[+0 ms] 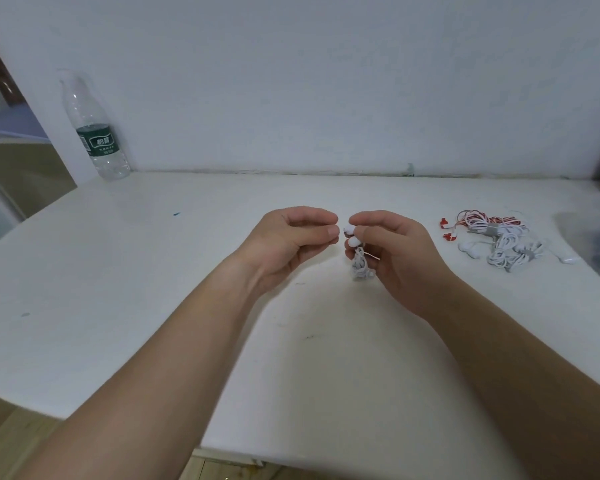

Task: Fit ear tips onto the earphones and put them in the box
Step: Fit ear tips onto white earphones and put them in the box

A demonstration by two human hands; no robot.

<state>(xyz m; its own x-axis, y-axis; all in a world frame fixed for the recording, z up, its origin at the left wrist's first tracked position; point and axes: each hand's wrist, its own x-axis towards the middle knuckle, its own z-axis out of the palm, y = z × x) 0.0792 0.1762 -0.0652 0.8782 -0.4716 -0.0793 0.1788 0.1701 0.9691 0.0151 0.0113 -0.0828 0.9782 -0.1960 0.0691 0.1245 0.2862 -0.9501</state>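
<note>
Broadly, your worktop carries little: a bottle stands at the back left against the wall, a clear bag lies at the far right edge, and a pile of white and red-and-white sets lies between the bag and your hands, well apart from them. No box shows in view. Your right grip is closed round the earphones, the task's set, held above the middle of the worktop. Its fingers curl round the bundled cord, which hangs out below the palm, and thumb and forefinger pinch near the two white buds that poke out to the left, one above the other. Your left grip sits just beside them, fingers curled, thumb and forefinger drawn nearly together and pointed at the upper bud. Whether a tip lies between them is too small to tell, so I cannot say if it holds anything. The step in hand looks like fitting a tip to the upper bud. To do it well, hold the right grip firm close behind the bud so the nozzle cannot swing, bring the tip square onto it rather than at a slant, and press with a slight twist until it seats all round. Whether either bud already wears a tip I cannot tell; check both before looking for the box.
</note>
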